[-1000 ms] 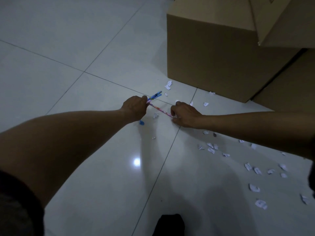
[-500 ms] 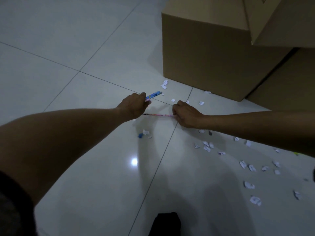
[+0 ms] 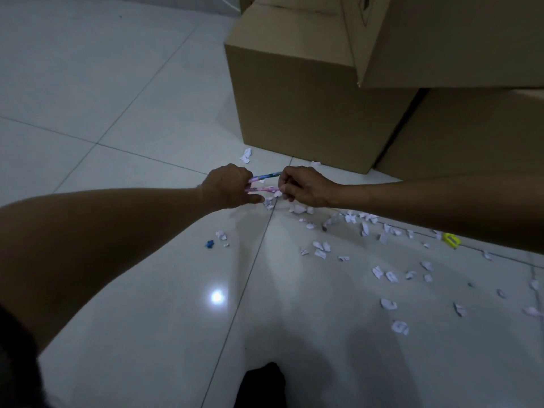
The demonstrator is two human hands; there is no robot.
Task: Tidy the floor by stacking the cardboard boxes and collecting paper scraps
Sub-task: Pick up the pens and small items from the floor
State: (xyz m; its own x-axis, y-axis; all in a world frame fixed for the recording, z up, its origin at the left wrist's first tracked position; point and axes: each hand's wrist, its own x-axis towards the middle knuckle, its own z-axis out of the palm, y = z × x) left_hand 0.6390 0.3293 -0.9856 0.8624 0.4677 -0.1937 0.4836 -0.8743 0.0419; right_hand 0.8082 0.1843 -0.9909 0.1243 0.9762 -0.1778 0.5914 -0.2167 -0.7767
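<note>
Head view, left hand and right hand pinching pink pencil, lying left-right.

We see two bare forearms, our left hand and right hand ungloved, a dark sleeve edging the left upper arm.

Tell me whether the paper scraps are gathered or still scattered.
Scattered: paper scraps lie spread over the floor tiles, to the right hand's side.

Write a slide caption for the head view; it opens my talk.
Both hands hold pencils above scattered paper scraps beside cardboard boxes.
</note>
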